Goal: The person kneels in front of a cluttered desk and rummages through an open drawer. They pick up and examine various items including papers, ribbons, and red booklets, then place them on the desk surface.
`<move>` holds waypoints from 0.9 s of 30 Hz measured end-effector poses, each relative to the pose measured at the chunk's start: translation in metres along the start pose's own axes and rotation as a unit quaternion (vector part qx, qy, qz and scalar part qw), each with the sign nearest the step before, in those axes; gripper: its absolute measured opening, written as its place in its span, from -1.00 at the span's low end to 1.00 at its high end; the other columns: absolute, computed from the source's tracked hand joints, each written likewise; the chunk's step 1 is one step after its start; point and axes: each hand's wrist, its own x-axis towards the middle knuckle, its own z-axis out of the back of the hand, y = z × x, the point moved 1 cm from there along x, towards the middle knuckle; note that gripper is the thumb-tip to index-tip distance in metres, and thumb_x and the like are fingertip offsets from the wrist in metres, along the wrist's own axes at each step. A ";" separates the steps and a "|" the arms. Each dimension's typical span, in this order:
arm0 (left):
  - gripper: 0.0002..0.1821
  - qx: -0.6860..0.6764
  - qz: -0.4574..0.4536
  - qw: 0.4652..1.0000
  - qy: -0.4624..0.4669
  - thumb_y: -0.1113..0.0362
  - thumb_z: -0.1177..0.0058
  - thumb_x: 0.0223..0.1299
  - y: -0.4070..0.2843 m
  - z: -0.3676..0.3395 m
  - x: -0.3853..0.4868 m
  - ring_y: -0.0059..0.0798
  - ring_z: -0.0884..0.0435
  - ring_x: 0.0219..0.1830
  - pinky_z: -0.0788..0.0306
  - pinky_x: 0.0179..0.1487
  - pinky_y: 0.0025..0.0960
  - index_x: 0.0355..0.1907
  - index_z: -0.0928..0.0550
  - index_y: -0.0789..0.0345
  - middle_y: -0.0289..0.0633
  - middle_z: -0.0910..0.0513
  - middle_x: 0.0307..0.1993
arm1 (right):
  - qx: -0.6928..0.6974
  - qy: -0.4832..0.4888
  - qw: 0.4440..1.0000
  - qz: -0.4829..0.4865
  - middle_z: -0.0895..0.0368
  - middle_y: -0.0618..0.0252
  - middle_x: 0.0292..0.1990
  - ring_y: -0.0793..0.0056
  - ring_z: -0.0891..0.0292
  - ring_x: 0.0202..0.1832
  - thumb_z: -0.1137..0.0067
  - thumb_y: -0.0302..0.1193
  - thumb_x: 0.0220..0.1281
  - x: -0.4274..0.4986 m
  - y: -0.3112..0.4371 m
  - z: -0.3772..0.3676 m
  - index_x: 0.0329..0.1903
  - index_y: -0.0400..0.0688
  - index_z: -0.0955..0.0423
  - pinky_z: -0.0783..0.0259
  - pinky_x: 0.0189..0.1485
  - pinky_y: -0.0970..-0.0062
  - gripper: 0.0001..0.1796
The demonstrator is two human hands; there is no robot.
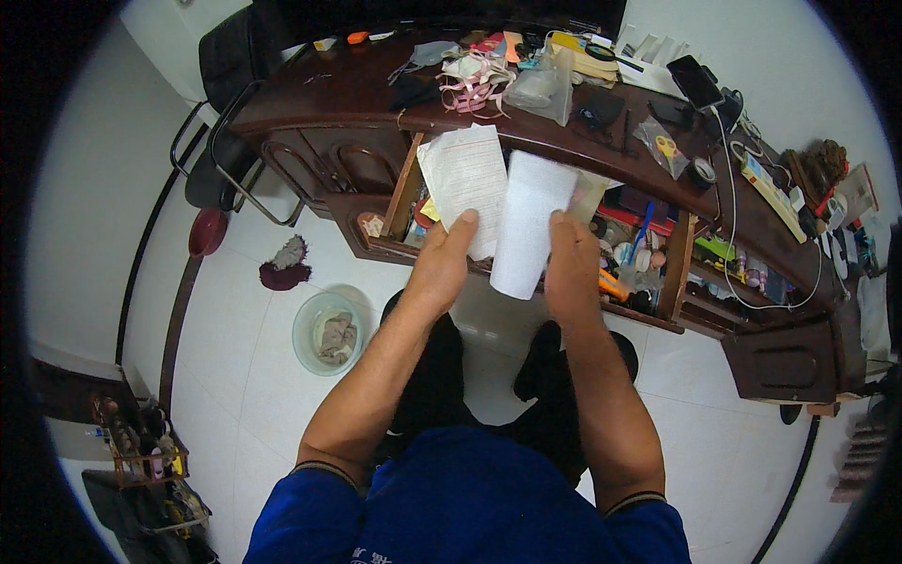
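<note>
My left hand grips a few lined paper sheets, its thumb lying on top of them. In my right hand is a white sheet that looks like thin foam or a folded wrap; behind it a yellowish piece of paper sticks out. Both bundles are held side by side above an open wooden drawer. Inside the drawer lie a blue stick-like item, an orange tool and several small jars and lids. The drawer's middle is hidden by the papers and my hands.
On the dark wooden cabinet top lie pink-strapped cloth masks, a clear plastic bag, a magnifying glass, bagged yellow scissors and a phone on a cable. A basin with a cloth and a black chair stand left.
</note>
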 end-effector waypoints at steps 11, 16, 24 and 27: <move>-0.57 -0.020 -0.025 0.997 0.065 0.13 0.07 0.52 -0.005 -0.004 -0.015 -0.35 -0.63 0.03 -0.46 0.13 -0.31 0.22 -0.57 0.38 -0.16 -0.68 0.03 | -0.076 0.068 0.955 0.277 -0.58 -0.03 0.10 0.04 -0.46 0.15 0.09 -0.41 0.49 -0.004 0.016 -0.016 -0.03 -0.37 -0.62 -0.28 0.30 0.15 -0.67; -0.46 -0.188 0.068 0.980 0.018 -0.07 0.08 0.52 -0.012 -0.003 -0.019 -0.40 -0.55 0.22 -0.43 0.23 -0.20 0.31 -0.50 0.28 -0.18 -0.59 0.19 | -0.188 0.007 0.942 0.276 -0.54 0.01 0.17 0.15 -0.44 0.25 -0.10 -0.51 0.37 -0.009 0.013 -0.007 0.13 -0.33 -0.55 -0.30 0.36 0.22 -0.68; -0.39 -0.239 0.041 0.970 0.011 -0.01 0.00 0.51 -0.013 -0.013 -0.025 -0.19 -0.58 0.24 -0.46 0.32 -0.07 0.41 -0.36 0.35 -0.04 -0.56 0.24 | -0.119 -0.060 0.979 0.155 -0.58 0.05 -0.01 0.22 -0.50 0.06 -0.28 -0.33 0.31 -0.008 0.016 -0.026 0.07 -0.24 -0.57 -0.39 0.17 0.25 -0.65; -0.41 -0.180 0.047 0.983 -0.002 0.08 -0.06 0.48 -0.013 -0.001 -0.018 -0.20 -0.64 0.16 -0.50 0.28 -0.10 0.37 -0.38 0.43 -0.01 -0.60 0.17 | 0.058 0.073 0.994 -0.048 -0.61 0.25 -0.22 0.50 -0.50 -0.14 -0.19 -0.29 0.44 -0.004 0.018 -0.006 -0.05 -0.27 -0.60 -0.40 -0.01 0.40 -0.72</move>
